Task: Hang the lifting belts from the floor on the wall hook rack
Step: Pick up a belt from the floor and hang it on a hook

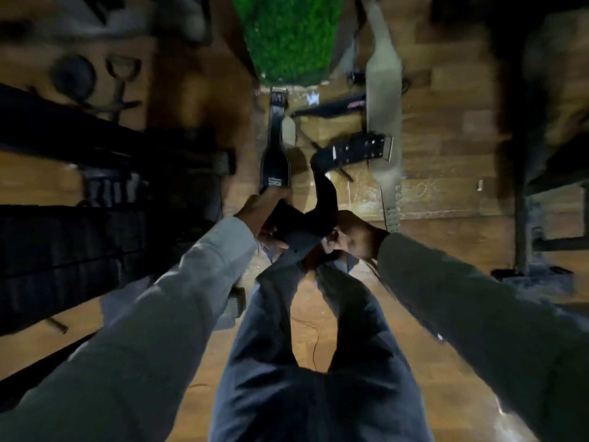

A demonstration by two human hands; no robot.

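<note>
From the head camera, looking straight down past the person's legs, both hands meet low over the wooden floor (446, 148) on one black lifting belt (322, 199). The left hand (255, 212) curls round the belt's wide middle section, and the right hand (353, 234) pinches the same belt just beside it, fingers tucked under the strap. Neither hand is free.

Judging from this, the step in hand is gathering the belt off the floor. To do it well, the person should take the weight in one firm grip near the buckle end, let the rest hang straight, and keep it from dragging across the belts beyond.

The black belt arcs away from the right hand, forward and then to the right, ending in a studded buckle end (363, 151) that points right. Its long axis is therefore bent, not straight.

Ahead of the left hand a second black belt (274, 154) lies with its long axis running straight away, buckle at the far end. Beyond and to the right of the right hand, a grey belt (382, 100) lies lengthwise the same way. The hook rack cannot be made out for certain; the left side is dark and blurred.
</note>
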